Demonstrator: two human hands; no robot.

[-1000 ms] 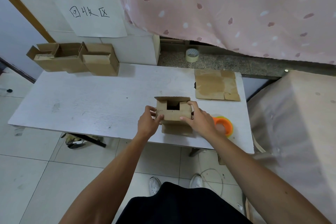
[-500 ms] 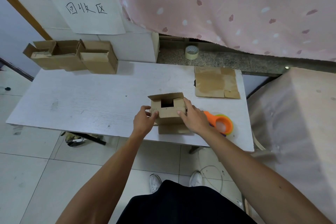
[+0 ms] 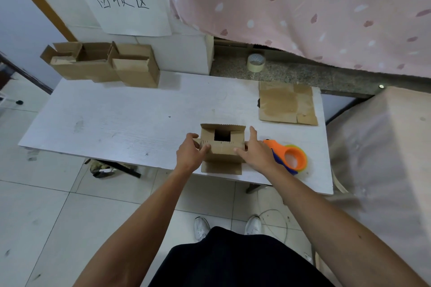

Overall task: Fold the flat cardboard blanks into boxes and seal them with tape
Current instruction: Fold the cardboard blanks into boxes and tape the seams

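Note:
A small brown cardboard box (image 3: 221,147) stands near the front edge of the white table (image 3: 121,121), its top partly folded with a dark square gap in the middle and one flap lying flat toward me. My left hand (image 3: 190,155) grips its left side, thumb on the front face. My right hand (image 3: 255,152) presses the right side with fingers fairly straight. An orange tape dispenser (image 3: 290,156) lies just right of my right hand. A stack of flat cardboard blanks (image 3: 286,103) lies at the table's back right.
Three folded boxes (image 3: 105,64) stand at the table's back left, below a paper sign (image 3: 126,2). A roll of tape (image 3: 256,62) sits on the stone ledge behind. A pink curtain (image 3: 303,7) hangs above; a covered bulk (image 3: 384,158) stands to the right.
Both hands have shifted on the box, my right hand sliding from its top to its right side. The orange dispenser, mostly hidden before, now shows.

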